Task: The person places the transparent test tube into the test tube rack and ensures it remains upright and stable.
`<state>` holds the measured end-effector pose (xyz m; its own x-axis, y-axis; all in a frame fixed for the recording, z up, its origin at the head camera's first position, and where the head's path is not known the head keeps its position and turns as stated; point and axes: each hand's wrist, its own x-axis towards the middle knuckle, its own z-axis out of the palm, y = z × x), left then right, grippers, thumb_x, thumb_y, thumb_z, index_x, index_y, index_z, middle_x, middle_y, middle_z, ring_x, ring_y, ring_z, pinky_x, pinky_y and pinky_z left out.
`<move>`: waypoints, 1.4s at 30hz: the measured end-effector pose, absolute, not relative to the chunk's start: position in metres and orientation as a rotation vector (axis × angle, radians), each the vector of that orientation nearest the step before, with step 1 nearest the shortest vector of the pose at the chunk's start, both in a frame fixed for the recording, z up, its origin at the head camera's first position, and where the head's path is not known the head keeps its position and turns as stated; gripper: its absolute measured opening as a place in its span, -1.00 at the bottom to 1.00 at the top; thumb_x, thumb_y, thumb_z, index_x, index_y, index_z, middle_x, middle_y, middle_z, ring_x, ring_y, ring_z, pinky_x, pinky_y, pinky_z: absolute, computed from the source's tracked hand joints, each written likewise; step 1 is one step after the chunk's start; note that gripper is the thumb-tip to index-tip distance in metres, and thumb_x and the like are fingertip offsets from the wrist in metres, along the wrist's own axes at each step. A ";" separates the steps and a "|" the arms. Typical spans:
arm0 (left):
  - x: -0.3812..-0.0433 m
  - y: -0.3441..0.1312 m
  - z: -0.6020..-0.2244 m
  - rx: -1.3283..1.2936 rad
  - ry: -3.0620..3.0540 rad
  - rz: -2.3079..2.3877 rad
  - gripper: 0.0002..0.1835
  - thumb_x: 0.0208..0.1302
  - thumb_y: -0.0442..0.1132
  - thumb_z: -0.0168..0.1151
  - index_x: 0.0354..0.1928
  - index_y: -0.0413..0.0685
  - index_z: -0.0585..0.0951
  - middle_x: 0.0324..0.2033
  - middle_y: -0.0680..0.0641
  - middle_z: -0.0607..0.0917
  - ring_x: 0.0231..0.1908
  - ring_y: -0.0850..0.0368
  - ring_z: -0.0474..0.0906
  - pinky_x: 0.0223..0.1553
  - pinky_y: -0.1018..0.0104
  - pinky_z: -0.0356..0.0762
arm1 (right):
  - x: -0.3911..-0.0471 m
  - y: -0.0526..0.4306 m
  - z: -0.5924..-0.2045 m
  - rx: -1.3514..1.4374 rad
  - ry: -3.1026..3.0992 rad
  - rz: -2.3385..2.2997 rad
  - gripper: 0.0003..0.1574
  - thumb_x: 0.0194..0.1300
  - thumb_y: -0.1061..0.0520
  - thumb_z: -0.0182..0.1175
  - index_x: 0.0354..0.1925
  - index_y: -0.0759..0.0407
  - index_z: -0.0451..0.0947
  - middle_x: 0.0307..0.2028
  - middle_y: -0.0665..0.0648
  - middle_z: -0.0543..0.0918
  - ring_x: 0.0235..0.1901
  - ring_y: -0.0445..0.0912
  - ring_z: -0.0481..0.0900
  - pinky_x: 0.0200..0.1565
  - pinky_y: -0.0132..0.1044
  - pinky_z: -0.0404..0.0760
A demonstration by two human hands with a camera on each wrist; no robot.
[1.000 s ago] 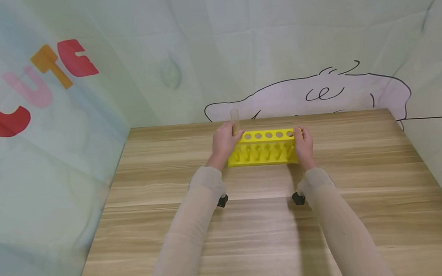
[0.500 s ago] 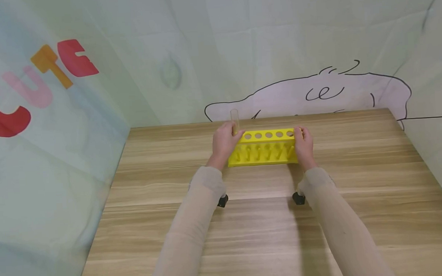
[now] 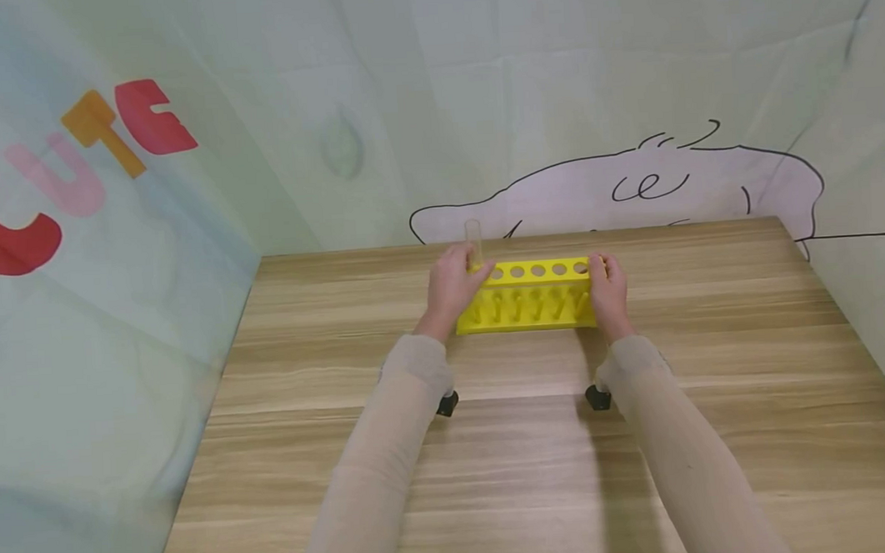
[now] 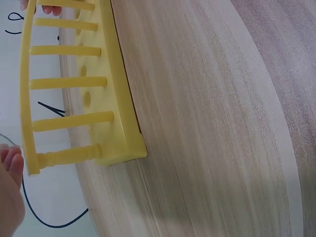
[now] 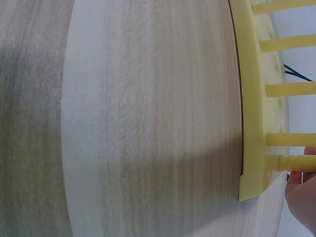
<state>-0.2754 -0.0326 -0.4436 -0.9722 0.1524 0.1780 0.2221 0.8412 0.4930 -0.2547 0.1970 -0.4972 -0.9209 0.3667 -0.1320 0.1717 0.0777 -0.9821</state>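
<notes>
A yellow test tube rack [image 3: 525, 307] stands upright on the table, with a row of round holes in its top bar and pegs along its back. My left hand [image 3: 452, 288] is at the rack's left end and pinches a clear test tube [image 3: 474, 240], which rises upright above the fingers. The tube's lower part is hidden by the hand. At the opposite end, my right hand [image 3: 609, 293] grips the rack; in the right wrist view its fingers [image 5: 295, 181] curl around the end post. In the left wrist view, left fingertips [image 4: 14, 163] show beside the top bar.
A wood-grain table [image 3: 528, 472] runs under both arms. Behind it hangs a pale printed cloth [image 3: 373, 105], close to the table's back edge. Another cloth with coloured letters [image 3: 156, 116] stands along the left side. A small black piece [image 3: 447, 403] sits under the left wrist.
My left hand and the test tube have shifted slightly to the right, the thumb reaching further over the top bar. The rack and my right hand have stayed in place.
</notes>
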 end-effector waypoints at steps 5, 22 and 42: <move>-0.276 -0.032 -0.445 -0.258 -2.908 -0.832 -0.63 0.12 0.08 0.12 -0.28 -0.07 0.38 -0.43 0.01 0.40 -0.42 0.15 0.29 -0.43 0.39 0.28 | -0.252 0.195 -0.491 -0.542 -2.178 1.986 -0.66 0.34 -0.14 -0.22 -0.18 0.05 0.30 -0.30 -0.07 0.34 -0.19 -0.18 0.23 -0.13 -0.38 0.22; -0.273 -0.040 -0.450 -0.219 -2.931 -0.879 -0.28 0.02 0.13 0.21 0.20 0.06 0.23 0.05 0.02 0.46 0.03 0.10 0.36 0.04 0.21 0.38 | -0.252 0.194 -0.492 -0.575 -2.226 1.943 -0.63 0.35 -0.13 -0.23 -0.09 0.08 0.28 -0.21 -0.03 0.31 -0.08 -0.11 0.21 -0.04 -0.30 0.21; -0.265 -0.056 -0.461 -0.216 -3.009 -0.818 -0.21 0.04 0.17 0.16 0.27 0.05 0.15 0.25 -0.01 0.24 0.25 0.05 0.13 0.24 0.13 0.15 | -0.250 0.200 -0.484 -0.592 -2.320 1.959 -0.53 0.34 -0.15 -0.23 0.01 0.15 0.26 -0.25 -0.07 0.32 -0.18 -0.15 0.23 -0.13 -0.36 0.24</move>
<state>-0.2654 -0.0556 -0.4607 -0.9903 0.1290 0.0518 0.1375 0.8533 0.5030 -0.2503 0.1998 -0.4840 -0.9256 0.3172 -0.2065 0.2568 0.1254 -0.9583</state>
